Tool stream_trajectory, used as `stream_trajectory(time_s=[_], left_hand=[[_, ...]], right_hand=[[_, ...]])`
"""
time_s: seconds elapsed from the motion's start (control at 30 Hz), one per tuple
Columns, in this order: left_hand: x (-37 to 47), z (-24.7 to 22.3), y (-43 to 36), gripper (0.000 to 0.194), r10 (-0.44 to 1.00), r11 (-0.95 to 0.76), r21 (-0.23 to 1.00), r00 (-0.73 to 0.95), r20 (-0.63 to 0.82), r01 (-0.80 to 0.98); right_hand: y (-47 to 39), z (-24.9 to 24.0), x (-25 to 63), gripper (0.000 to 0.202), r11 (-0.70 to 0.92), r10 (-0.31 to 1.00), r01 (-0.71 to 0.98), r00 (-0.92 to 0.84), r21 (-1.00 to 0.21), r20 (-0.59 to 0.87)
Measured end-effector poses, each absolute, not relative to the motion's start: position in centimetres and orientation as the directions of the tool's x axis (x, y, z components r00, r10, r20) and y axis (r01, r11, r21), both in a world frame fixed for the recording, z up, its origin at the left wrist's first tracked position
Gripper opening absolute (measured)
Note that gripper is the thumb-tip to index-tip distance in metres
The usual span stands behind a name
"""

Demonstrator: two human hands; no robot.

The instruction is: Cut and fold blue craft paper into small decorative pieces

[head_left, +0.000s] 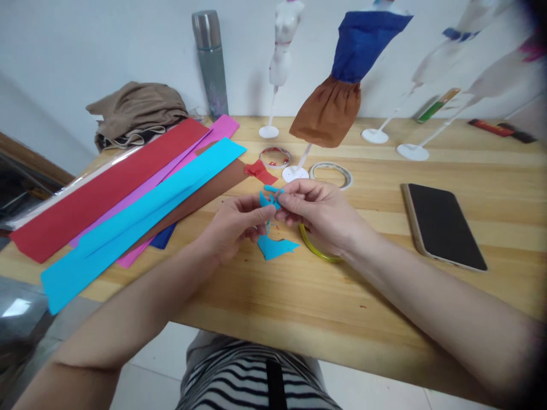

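Note:
Both hands meet over the middle of the table around a small twisted piece of blue crepe paper (267, 200). My left hand (239, 222) pinches its lower left side between thumb and fingers. From the right, my right hand (314, 208) is closed on the same piece with thumb and fingertips. Below the hands, a torn blue paper scrap (277, 248) lies on the wood. A red paper scrap (261, 171) rests just beyond them. Partly under my right hand is a yellow ring (318, 250). My fingers cover part of the held piece.
Folded crepe paper strips, red (115, 182) and blue (145, 210) among them, lie at left. Tape rolls (331, 173) and several mannequin stands, one in a blue and brown paper dress (329, 108), are behind. A phone (444, 225) lies right; a flask (212, 74) stands at back.

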State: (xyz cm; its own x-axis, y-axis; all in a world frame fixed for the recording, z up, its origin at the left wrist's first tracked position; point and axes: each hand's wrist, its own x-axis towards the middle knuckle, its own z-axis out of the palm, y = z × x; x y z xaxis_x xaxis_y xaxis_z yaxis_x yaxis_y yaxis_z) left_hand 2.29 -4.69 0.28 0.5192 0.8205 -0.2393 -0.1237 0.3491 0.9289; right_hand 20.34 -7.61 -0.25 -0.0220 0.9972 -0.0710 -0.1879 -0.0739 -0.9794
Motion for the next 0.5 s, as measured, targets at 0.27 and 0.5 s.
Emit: stream_trajectory(time_s=[0.27, 0.5], left_hand=[[2.1, 0.1, -3.9, 0.033, 0.849, 0.385, 0.906, 0.453, -0.271, -0.178], [1.4, 0.3, -3.3, 0.035, 0.873, 0.213, 0.977, 0.452, -0.186, -0.009]], right_hand=[[-7.6, 0.0, 20.3, 0.042, -0.079, 0.997, -0.183, -0.016, -0.98, -0.078], [-7.6, -0.9, 20.2, 0.037, -0.097, 0.995, -0.107, -0.049, -0.99, -0.092]])
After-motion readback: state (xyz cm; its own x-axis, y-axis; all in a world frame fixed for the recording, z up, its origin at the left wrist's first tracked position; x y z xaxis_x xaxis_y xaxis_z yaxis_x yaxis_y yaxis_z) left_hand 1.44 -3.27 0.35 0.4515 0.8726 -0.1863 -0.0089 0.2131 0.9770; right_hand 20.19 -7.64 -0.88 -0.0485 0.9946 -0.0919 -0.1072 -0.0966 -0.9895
